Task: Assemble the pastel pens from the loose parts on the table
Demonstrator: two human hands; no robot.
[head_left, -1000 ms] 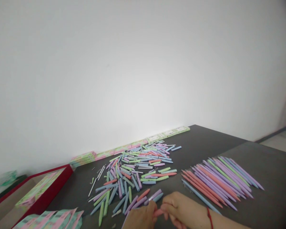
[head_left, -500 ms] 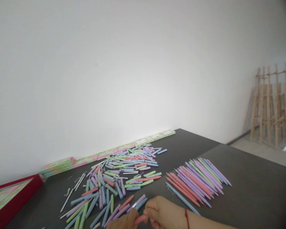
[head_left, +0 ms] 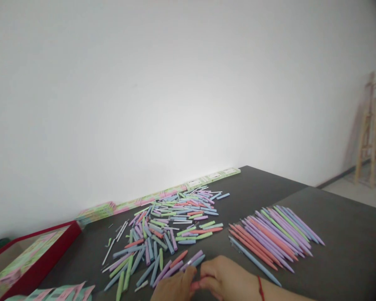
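Observation:
My left hand (head_left: pixel 173 288) and my right hand (head_left: pixel 227 276) meet at the bottom middle of the head view, fingertips nearly touching. Between them they pinch a coral pen piece (head_left: pixel 194 286), mostly covered by the fingers. A red cord circles my right wrist. Just beyond the hands lies a loose pile of pen parts (head_left: pixel 150 242): barrels and pointed ends in blue, green, purple and coral, with thin white refills among them. To the right, a row of whole-looking pens (head_left: pixel 269 234) lies side by side, a blue pen (head_left: pixel 255 261) nearest my right hand.
A red open box (head_left: pixel 47 259) holding printed packs stands at the left. Pink and green packs (head_left: pixel 156 195) line the wall at the back of the dark table (head_left: pixel 338 225). Pale wrappers (head_left: pixel 59 294) lie at the lower left. Wooden easels (head_left: pixel 374 133) stand on the floor far right.
The view has swung left, so the table's things sit further right and more of the red box shows. My hands have drawn closer together, with less of the coral pen piece showing.

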